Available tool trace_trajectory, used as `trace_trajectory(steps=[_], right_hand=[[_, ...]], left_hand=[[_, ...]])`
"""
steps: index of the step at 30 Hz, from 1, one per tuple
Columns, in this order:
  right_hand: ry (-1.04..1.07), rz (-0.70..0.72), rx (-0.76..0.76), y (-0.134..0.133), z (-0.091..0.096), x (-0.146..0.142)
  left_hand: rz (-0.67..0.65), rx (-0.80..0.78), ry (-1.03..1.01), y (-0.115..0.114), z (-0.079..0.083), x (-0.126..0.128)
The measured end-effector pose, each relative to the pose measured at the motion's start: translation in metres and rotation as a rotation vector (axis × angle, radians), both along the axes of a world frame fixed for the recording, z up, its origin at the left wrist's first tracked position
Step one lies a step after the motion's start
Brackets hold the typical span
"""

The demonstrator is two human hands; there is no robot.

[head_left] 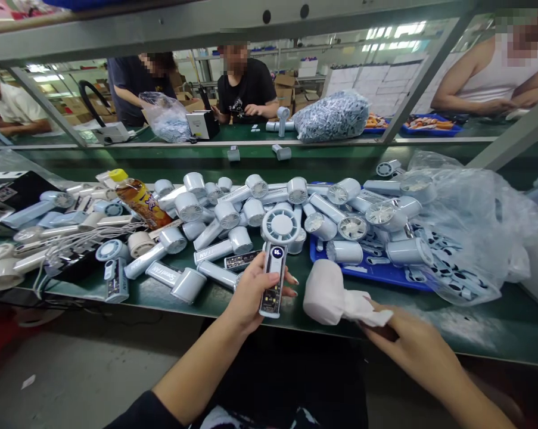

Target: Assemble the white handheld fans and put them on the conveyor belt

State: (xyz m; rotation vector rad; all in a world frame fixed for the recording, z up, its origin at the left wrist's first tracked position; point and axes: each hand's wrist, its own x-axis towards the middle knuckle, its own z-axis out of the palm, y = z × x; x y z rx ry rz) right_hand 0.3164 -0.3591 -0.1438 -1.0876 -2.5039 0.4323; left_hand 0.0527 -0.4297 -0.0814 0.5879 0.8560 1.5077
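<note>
My left hand [254, 292] is closed around the handle of a light blue handheld fan [281, 226], held upright with its round grille on top and a lit display reading about 65. The lower handle shows a dark circuit board. In my right hand [407, 333] is the narrow end of a white cloth [325, 292]; its far end bulges into a rounded shape, and I cannot tell what is inside. Behind my left hand lie several more handheld fans [226, 214], piled on the green bench [233, 304].
A blue tray [385, 275] holds fans and small parts, beside a clear plastic bag [483, 220] of parts. To the left are a drink bottle [139, 196] and white cables [90, 235]. Several people work beyond the metal frame [197, 39].
</note>
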Motion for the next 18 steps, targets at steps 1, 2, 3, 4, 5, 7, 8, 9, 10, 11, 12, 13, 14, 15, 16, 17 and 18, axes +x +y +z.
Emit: trace_trajectory(steps=[1,2,3,4,5,7,8,9,10,11,12,13,14,15,16,17,18], right_hand=[[-0.061,0.024,0.057,0.003,-0.004,0.0],[-0.112,0.041,0.097,0.004,-0.008,-0.002],[-0.146,0.054,0.126,0.005,-0.011,-0.004],[-0.165,0.065,0.145,0.006,-0.013,-0.007],[-0.174,0.073,0.154,0.007,-0.014,-0.009],[-0.166,0.096,0.153,0.01,-0.014,-0.013],[-0.154,0.112,0.144,0.011,-0.014,-0.015],[-0.14,0.127,0.134,0.013,-0.014,-0.016],[-0.122,0.137,0.125,0.014,-0.013,-0.016],[-0.105,0.145,0.116,0.015,-0.012,-0.017],[-0.089,0.15,0.108,0.016,-0.012,-0.018],[-0.075,0.151,0.101,0.017,-0.011,-0.019],[-0.06,0.151,0.097,0.017,-0.011,-0.02],[-0.045,0.151,0.094,0.018,-0.01,-0.02],[-0.031,0.15,0.091,0.018,-0.01,-0.021],[-0.016,0.145,0.094,0.019,-0.01,-0.021],[-0.001,0.141,0.1,0.02,-0.011,-0.02]], left_hand=[[-0.002,-0.01,0.003,0.0,0.001,-0.001],[-0.015,-0.02,0.008,-0.001,0.002,-0.001],[-0.03,-0.028,0.013,-0.001,0.004,-0.001],[-0.049,-0.035,0.018,-0.001,0.005,-0.002],[-0.065,-0.039,0.021,-0.001,0.007,-0.002],[-0.085,-0.045,0.045,0.001,0.011,-0.002],[-0.085,-0.046,0.064,0.003,0.013,-0.002],[-0.078,-0.053,0.086,0.005,0.014,-0.002],[-0.068,-0.07,0.11,0.007,0.016,-0.003],[-0.056,-0.09,0.135,0.011,0.018,-0.003],[-0.049,-0.106,0.164,0.015,0.02,-0.004],[-0.045,-0.115,0.196,0.021,0.023,-0.005],[-0.045,-0.12,0.239,0.028,0.027,-0.006],[-0.048,-0.122,0.294,0.036,0.032,-0.007],[-0.052,-0.121,0.364,0.046,0.038,-0.008],[-0.058,-0.118,0.462,0.059,0.045,-0.01],[-0.068,-0.112,0.578,0.074,0.052,-0.012]])
